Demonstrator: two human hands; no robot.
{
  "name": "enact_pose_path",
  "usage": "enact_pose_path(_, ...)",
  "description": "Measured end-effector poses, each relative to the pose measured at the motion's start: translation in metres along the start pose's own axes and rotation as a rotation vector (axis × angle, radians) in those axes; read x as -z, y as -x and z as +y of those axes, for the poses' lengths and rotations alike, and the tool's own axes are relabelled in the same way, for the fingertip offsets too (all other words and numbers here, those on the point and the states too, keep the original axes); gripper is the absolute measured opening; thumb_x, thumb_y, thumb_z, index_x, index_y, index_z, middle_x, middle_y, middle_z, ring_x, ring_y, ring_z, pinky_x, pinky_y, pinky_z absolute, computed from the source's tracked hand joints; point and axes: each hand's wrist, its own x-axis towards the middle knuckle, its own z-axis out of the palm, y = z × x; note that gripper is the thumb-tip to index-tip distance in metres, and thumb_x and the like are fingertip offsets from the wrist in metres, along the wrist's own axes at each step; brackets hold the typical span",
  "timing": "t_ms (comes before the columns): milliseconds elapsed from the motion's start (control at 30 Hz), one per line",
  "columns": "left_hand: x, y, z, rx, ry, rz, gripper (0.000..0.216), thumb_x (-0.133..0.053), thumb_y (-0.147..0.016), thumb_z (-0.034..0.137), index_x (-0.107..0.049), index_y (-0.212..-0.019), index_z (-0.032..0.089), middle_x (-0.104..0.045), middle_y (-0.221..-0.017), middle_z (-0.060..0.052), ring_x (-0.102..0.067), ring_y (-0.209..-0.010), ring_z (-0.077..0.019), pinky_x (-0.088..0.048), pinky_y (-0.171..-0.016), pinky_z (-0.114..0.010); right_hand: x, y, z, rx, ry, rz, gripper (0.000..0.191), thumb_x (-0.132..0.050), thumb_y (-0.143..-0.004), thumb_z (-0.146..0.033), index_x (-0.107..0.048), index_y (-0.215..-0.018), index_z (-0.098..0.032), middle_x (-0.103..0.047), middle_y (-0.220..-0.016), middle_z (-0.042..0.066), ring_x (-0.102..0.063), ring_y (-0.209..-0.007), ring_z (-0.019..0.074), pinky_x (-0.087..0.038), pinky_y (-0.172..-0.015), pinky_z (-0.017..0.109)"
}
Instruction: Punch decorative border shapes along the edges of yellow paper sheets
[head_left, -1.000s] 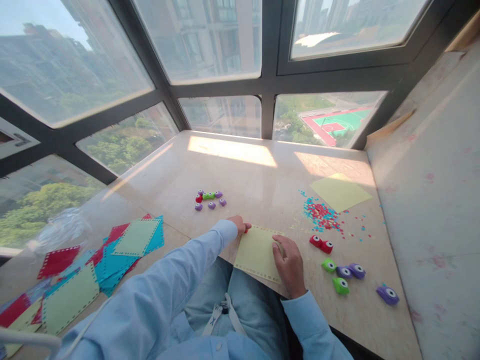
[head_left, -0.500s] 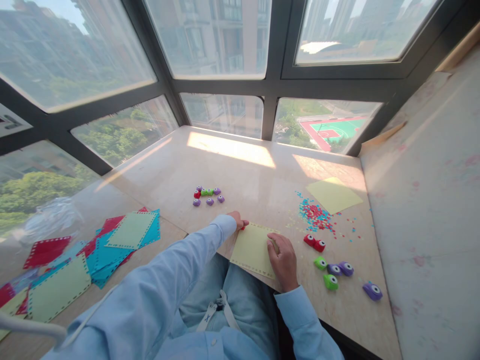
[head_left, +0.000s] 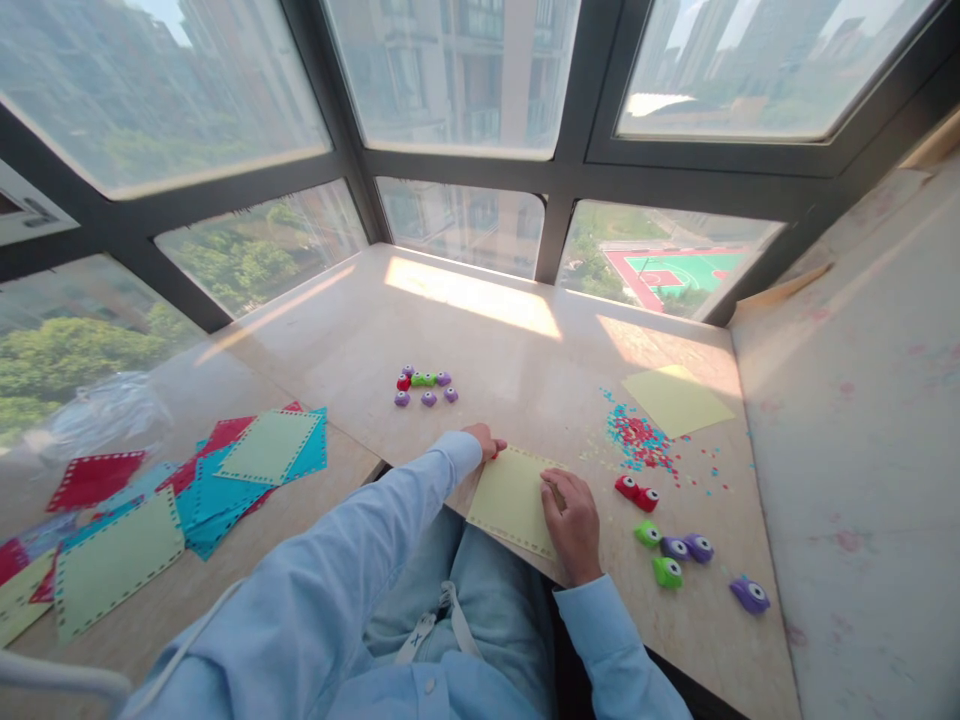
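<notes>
A pale yellow sheet of paper (head_left: 510,502) with small holes punched along its edges lies at the table's front edge. At its far left corner my left hand (head_left: 484,440) is closed on a small red craft punch (head_left: 495,455), mostly hidden by the fingers. My right hand (head_left: 576,520) holds the sheet's right side with curled fingers, the thumb on the paper. To the right of that hand sit two red craft punches (head_left: 637,492), with green punches (head_left: 667,572) and purple punches (head_left: 698,547) nearer me.
Red and blue paper bits (head_left: 637,440) are scattered beside another yellow sheet (head_left: 679,400). Several small punches (head_left: 424,380) stand in the middle. Punched coloured sheets (head_left: 270,447) and a clear plastic bag (head_left: 105,415) lie left. Windows and a papered wall (head_left: 847,480) border the table.
The camera view has shifted slightly, so everything sits a little further right. Both hands keep their places on the sheet, and the left stays at its corner with the red punch.
</notes>
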Motion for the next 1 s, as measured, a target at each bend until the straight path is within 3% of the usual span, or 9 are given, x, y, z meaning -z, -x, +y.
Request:
enact_pose_path(100, 0.002, 0.000, 0.000, 0.037, -0.043, -0.088, 0.036, -0.061, -0.093, 0.036, -0.058, -0.123, 0.016, -0.060, -0.123, -0.010, -0.062, -0.105, -0.0230, -0.054, -0.088, -0.043, 0.000, 0.000, -0.001, 0.002, 0.001, -0.002, 0.023, -0.052, -0.091, -0.031, -0.071, -0.096, -0.019, -0.072, -0.099, 0.011, -0.062, -0.097, 0.0259, -0.050, -0.089, 0.047)
enact_pose_path(200, 0.005, 0.000, -0.001, 0.021, -0.048, -0.091, 0.027, -0.069, -0.084, 0.038, -0.068, -0.096, 0.014, -0.068, -0.103, -0.012, -0.065, -0.099, -0.0266, -0.051, -0.081, -0.035, 0.001, -0.001, -0.002, 0.006, 0.007, -0.008, 0.022, -0.052, -0.091, -0.029, -0.072, -0.095, -0.019, -0.072, -0.098, 0.011, -0.063, -0.097, 0.0255, -0.051, -0.089, 0.046)
enact_pose_path(267, 0.007, 0.001, -0.003, -0.008, -0.032, -0.064, 0.024, -0.070, -0.079, 0.040, -0.066, -0.075, 0.016, -0.069, -0.085, -0.011, -0.067, -0.092, -0.0276, -0.047, -0.072, -0.031, 0.002, -0.002, -0.003, 0.006, 0.017, -0.006, 0.022, -0.052, -0.090, -0.028, -0.072, -0.094, -0.019, -0.072, -0.098, 0.010, -0.063, -0.096, 0.0249, -0.051, -0.089, 0.045)
enact_pose_path(333, 0.008, 0.002, -0.006, -0.040, -0.006, -0.036, 0.027, -0.069, -0.077, 0.042, -0.062, -0.066, 0.019, -0.068, -0.074, -0.008, -0.067, -0.085, -0.0258, -0.043, -0.065, -0.029, 0.001, -0.002, -0.004, 0.009, 0.029, -0.004, 0.021, -0.053, -0.090, -0.026, -0.072, -0.093, -0.019, -0.072, -0.098, 0.010, -0.063, -0.097, 0.0245, -0.051, -0.089, 0.044)
enact_pose_path(467, 0.008, 0.005, -0.015, -0.094, 0.062, -0.005, 0.029, -0.069, -0.075, 0.045, -0.057, -0.067, 0.020, -0.062, -0.061, -0.002, -0.063, -0.067, -0.0205, -0.038, -0.056, -0.027, 0.001, -0.003, -0.004, 0.022, 0.064, -0.009, 0.020, -0.052, -0.089, -0.023, -0.072, -0.093, -0.019, -0.072, -0.097, 0.010, -0.063, -0.097, 0.0249, -0.051, -0.090, 0.044)
enact_pose_path(633, 0.009, 0.007, -0.029, -0.119, 0.181, -0.027, 0.032, -0.059, -0.084, 0.052, -0.054, -0.080, 0.021, -0.053, -0.048, 0.004, -0.054, -0.042, -0.0152, -0.036, -0.047, -0.025, 0.000, -0.002, -0.004, 0.009, 0.085, 0.014, 0.020, -0.053, -0.088, -0.022, -0.071, -0.092, -0.019, -0.072, -0.097, 0.010, -0.063, -0.096, 0.0245, -0.051, -0.090, 0.044)
enact_pose_path(800, 0.013, 0.008, -0.040, -0.162, 0.265, 0.013, 0.026, -0.058, -0.087, 0.047, -0.054, -0.089, 0.021, -0.055, -0.051, 0.005, -0.053, -0.039, -0.0136, -0.038, -0.045, -0.024, 0.000, -0.002, -0.002, 0.004, 0.081, 0.043, 0.018, -0.055, -0.087, -0.023, -0.072, -0.091, -0.019, -0.073, -0.095, 0.010, -0.064, -0.095, 0.0241, -0.052, -0.089, 0.043)
enact_pose_path(1000, 0.012, 0.012, -0.049, -0.271, 0.336, 0.043, 0.037, -0.043, -0.094, 0.048, -0.058, -0.073, 0.021, -0.056, -0.051, 0.003, -0.054, -0.039, -0.0133, -0.039, -0.048, -0.026, 0.002, -0.001, -0.004, 0.022, 0.113, 0.094, 0.017, -0.056, -0.087, -0.023, -0.072, -0.091, -0.020, -0.073, -0.095, 0.010, -0.066, -0.093, 0.0228, -0.054, -0.086, 0.041)
